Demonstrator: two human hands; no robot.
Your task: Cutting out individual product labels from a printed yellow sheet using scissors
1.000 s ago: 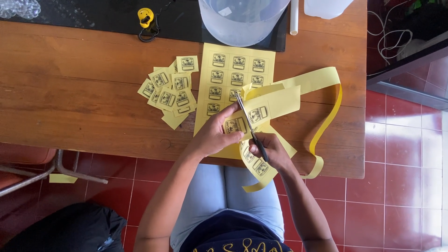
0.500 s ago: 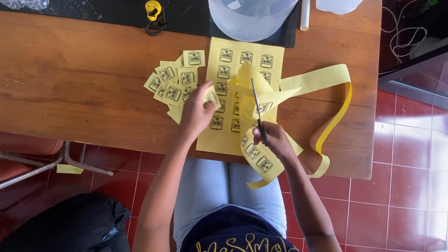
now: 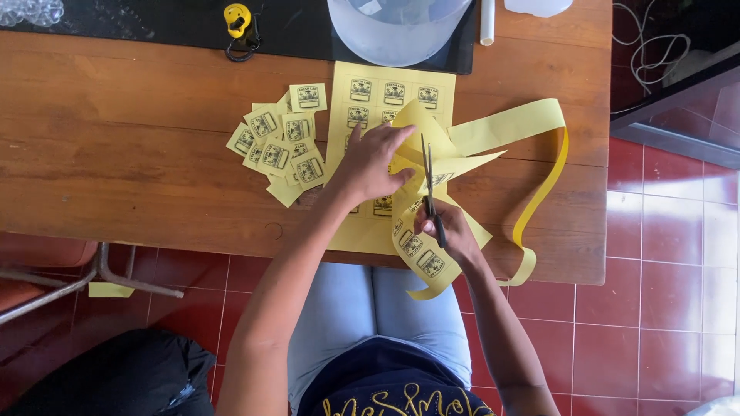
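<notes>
A person cuts yellow labels apart. The left hand (image 3: 370, 166) lies fingers spread on the label strip (image 3: 420, 131) over the sheet (image 3: 385, 92). The right hand (image 3: 447, 231) grips scissors (image 3: 428, 173), blades pointing to 12 o'clock. Cut labels (image 3: 281, 146) pile at 9 o'clock on the table (image 3: 116, 154).

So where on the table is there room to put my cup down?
The wooden table is bare left of the pile of cut labels, and also on its right end beyond the yellow strip. The middle is crowded: the label sheet, left hand, right hand and scissors.
</notes>
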